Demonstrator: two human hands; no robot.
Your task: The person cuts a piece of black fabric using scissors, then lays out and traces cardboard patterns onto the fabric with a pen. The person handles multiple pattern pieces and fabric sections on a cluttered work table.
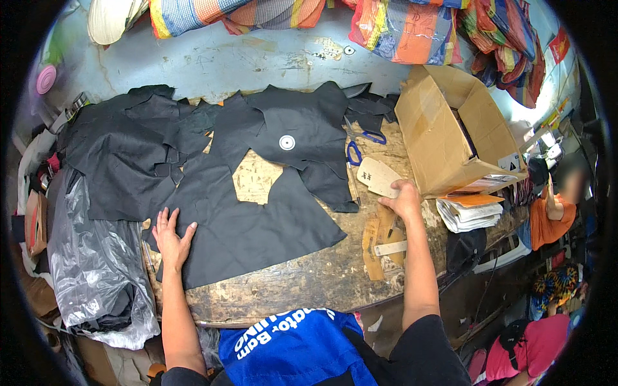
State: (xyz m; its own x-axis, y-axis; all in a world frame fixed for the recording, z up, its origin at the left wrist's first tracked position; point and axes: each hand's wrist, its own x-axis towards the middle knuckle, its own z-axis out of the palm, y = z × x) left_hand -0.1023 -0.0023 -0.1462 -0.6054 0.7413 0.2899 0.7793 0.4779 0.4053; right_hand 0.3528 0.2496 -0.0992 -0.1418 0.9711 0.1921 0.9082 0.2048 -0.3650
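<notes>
Pale card, it seems two overlapped pieces (378,176), lies just ahead and to the left of my right grip (405,201), its near end caught there. Its long axis slants from that grip up and left, toward the scissors (352,136), which rest with blue handles near the card and blades pointing away from me. My right grip is much the nearer to it; my left grip (172,246) is well apart, across the black sheet (264,235). That sheet spreads left of the card with bare bench (309,283) between them, and its longest slanted edge runs along my side toward the right.

My right grip is drawn close, thumb and fingertips pinching the card's edge; how firmly, I cannot tell. My left grip is spread palm down, fingers and thumb apart, touching the sheet near its left edge and pinching nothing. A white disc (286,142) sits farther off on the black material. Brown strips (371,248) and a white strip (391,248) lie just left of my right forearm. Beyond my right grip stands the open box (432,138), and a clear bag (96,257) slumps left of my left grip.
</notes>
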